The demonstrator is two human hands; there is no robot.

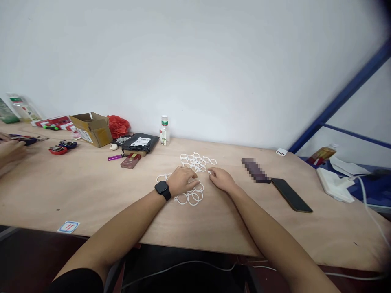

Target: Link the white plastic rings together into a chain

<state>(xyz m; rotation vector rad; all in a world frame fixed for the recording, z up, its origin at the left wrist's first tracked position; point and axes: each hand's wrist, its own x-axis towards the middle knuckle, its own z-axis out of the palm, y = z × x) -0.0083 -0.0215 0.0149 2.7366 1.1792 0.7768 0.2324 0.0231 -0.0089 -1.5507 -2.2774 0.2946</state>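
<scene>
Rings (197, 164) of white plastic lie in a loose heap at the middle of the desk (91, 191), some linked, spreading from near the far edge back towards the person.

The left hand (182, 181), with a black watch (163, 190) on its wrist, rests palm down on the near part of the heap. Its fingers curl over the rings, but I cannot tell whether its grip has closed on any of them.

The right hand (222, 180) sits just beside the heap on its right. Its grip is pinched on a white bit (209, 172) at the fingertips, which is too small to make out.

A dark phone (291, 195) lies flat to the right, near a blurred dark object (255, 170).

By the wall behind the heap stands a small bottle (164, 130). Left of the bottle are a black pouch (140, 142), a red bag (118, 125) and an open box (91, 128). A purple lighter (114, 157) and a brown pack (130, 160) lie in front of the pouch.

At the far left edge another person's hand (10, 151) rests on the desk, well apart from the rings.
</scene>
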